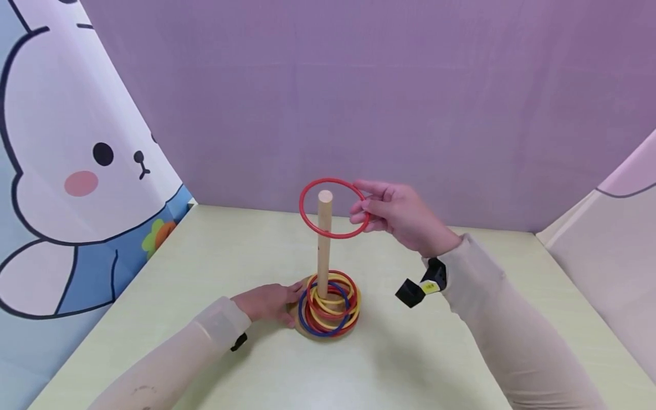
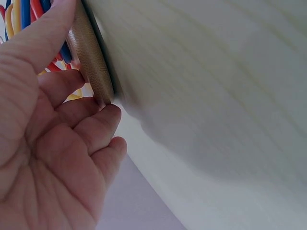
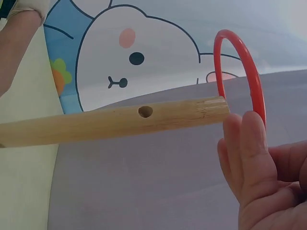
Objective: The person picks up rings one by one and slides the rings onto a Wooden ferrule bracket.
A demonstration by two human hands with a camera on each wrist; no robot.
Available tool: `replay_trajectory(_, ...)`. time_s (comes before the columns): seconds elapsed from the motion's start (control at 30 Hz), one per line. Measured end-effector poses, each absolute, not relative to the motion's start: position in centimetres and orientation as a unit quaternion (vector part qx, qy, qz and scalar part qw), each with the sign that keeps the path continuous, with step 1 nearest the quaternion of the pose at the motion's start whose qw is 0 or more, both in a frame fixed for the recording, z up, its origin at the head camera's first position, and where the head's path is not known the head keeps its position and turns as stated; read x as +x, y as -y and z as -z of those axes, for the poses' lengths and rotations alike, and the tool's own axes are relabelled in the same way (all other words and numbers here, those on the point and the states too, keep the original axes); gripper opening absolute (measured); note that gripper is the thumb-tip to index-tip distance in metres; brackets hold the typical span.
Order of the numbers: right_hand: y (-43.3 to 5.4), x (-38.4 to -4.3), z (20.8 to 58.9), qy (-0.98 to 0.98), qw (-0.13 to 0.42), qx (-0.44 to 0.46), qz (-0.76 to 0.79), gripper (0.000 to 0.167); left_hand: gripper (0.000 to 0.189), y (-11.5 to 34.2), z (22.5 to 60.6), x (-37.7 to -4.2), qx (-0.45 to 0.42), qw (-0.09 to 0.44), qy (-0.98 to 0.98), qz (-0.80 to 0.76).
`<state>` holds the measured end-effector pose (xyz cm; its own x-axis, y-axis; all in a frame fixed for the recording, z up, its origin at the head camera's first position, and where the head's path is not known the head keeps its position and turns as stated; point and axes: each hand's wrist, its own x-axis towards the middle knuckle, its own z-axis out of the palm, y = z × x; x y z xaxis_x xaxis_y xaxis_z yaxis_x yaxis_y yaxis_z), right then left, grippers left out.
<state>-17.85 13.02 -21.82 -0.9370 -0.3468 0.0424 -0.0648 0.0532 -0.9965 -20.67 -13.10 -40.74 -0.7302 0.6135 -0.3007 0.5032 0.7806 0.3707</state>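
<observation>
A ring toss stand has an upright wooden post (image 1: 324,250) on a round wooden base (image 1: 303,330). Between thumb and fingers, my right hand (image 1: 402,216) pinches a red ring (image 1: 301,208) at the height of the post's top. In the right wrist view the ring (image 3: 256,91) is tilted beside the post's tip (image 3: 216,109); whether it fully encircles the tip I cannot tell. Several red, yellow and blue rings (image 1: 353,324) lie loosely stacked around the post's foot. My left hand (image 1: 269,302) holds the left rim of the base, its thumb and fingers curled against the edge (image 2: 93,62).
The stand is on a pale wood-grain table (image 1: 246,245). A purple cloth wall (image 1: 359,102) rises at the back, with a cartoon-printed panel (image 1: 56,142) on the left and a pale panel (image 1: 610,250) on the right.
</observation>
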Motion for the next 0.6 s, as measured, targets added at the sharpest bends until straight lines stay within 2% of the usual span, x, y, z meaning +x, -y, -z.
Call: replay_trajectory(0.6,-12.6,-18.6,23.6,-0.737,0.126,-0.129,0.652,0.045,0.061,13.0,40.6,-20.4,0.298,0.207,-0.922,-0.134)
